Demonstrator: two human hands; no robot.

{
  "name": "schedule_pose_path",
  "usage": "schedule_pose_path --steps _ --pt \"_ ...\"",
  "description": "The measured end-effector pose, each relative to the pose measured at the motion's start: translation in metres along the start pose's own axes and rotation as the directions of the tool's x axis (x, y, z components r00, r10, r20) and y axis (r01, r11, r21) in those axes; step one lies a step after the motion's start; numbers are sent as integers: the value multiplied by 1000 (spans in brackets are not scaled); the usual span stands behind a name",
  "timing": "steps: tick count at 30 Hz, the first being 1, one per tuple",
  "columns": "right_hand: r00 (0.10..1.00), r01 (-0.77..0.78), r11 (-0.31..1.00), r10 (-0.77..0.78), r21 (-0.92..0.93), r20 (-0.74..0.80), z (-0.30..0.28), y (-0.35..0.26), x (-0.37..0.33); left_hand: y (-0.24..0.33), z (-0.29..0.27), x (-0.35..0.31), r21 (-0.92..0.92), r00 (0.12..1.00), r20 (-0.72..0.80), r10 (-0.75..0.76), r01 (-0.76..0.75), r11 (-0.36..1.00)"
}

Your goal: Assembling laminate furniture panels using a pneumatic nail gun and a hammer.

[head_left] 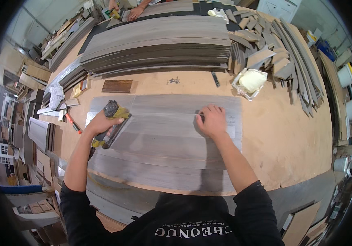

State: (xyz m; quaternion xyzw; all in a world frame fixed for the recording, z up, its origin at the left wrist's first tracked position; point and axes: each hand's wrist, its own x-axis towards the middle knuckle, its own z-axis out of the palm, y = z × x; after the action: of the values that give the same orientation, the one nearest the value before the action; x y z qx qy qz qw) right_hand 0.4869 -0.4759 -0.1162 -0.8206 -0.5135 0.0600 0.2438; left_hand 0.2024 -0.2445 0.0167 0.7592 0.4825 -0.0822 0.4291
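My left hand (101, 124) is wrapped round the grip of a yellow and black nail gun (121, 112), which rests over the left part of a wide grey wood-grain panel (163, 141). The panel lies flat on the table in front of me, with seams running along its length. My right hand (213, 120) rests on the panel's right side, its fingers curled in. A small dark spot shows by the thumb, but whatever the fingers hold is too hidden to name.
Behind the panel rises a stack of grey boards (155, 45). A brown wood strip (117, 86) and a white tub of pale paste (250, 80) sit nearby. Offcuts (262, 37) pile up at the back right. A co-worker's hands (135, 13) work at the far edge. An orange-handled tool (73, 123) lies left.
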Motion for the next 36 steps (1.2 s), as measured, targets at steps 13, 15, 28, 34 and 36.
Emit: schedule_pose_path --steps 13,15,28,34,36 --pt "998 -37 990 43 135 -41 69 -94 38 14 -7 22 112 986 163 44 -63 992" --pt "998 -21 990 30 137 -62 71 -94 37 14 -8 24 125 982 179 59 -82 989" --pt "990 -43 999 47 33 -132 70 -99 33 -80 -79 20 -16 994 108 30 -29 999" --pt "991 -47 999 43 -25 -130 70 -100 32 -101 -102 10 -37 996 77 38 -35 999" --pt "991 -44 999 40 -29 -130 71 -101 31 -102 -103 18 -31 994 104 41 -38 999"
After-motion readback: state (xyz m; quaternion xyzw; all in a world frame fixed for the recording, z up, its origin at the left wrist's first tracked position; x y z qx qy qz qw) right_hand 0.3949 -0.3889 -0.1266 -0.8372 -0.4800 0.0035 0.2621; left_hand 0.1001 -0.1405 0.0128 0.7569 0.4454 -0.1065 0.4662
